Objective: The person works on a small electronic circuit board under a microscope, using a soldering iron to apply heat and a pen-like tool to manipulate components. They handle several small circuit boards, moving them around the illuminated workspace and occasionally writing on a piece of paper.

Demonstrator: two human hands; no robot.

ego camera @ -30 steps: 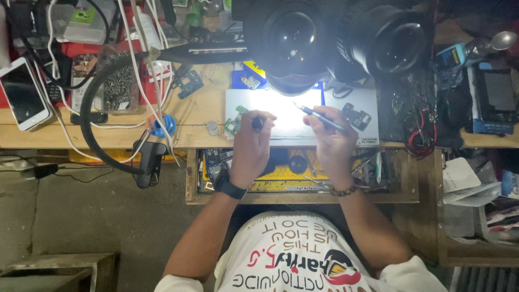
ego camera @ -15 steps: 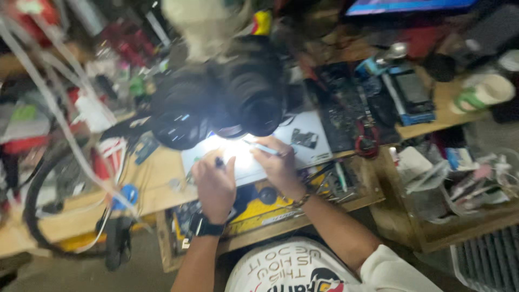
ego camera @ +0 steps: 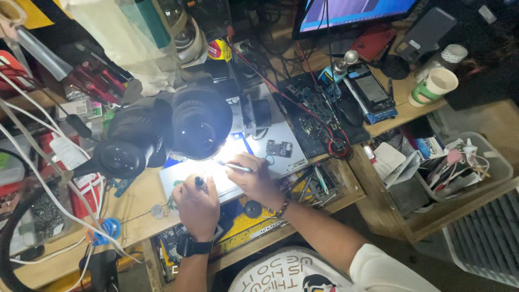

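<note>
Tweezers (ego camera: 235,167), thin, stiff & light, pinched mid-shaft in right hand (ego camera: 255,181) over lit work mat (ego camera: 281,165) under microscope (ego camera: 162,132), w/ left hand (ego camera: 197,208) closed round dark-tipped tool (ego camera: 200,184); tiny parts there likely fragile, best nipped by edges.

The microscope (ego camera: 162,130) hangs over the work mat (ego camera: 281,162) on the tabletop (ego camera: 135,200). Both hands rest on the mat beneath it: the left hand (ego camera: 197,208) with a short tool (ego camera: 200,184), the right hand (ego camera: 257,181) just beside it holding tweezers (ego camera: 235,167). A small circuit board (ego camera: 279,148) lies on the mat to their right. Farther right lies a phone (ego camera: 372,89), then a cup (ego camera: 437,85). A monitor (ego camera: 351,11) stands behind.
</note>
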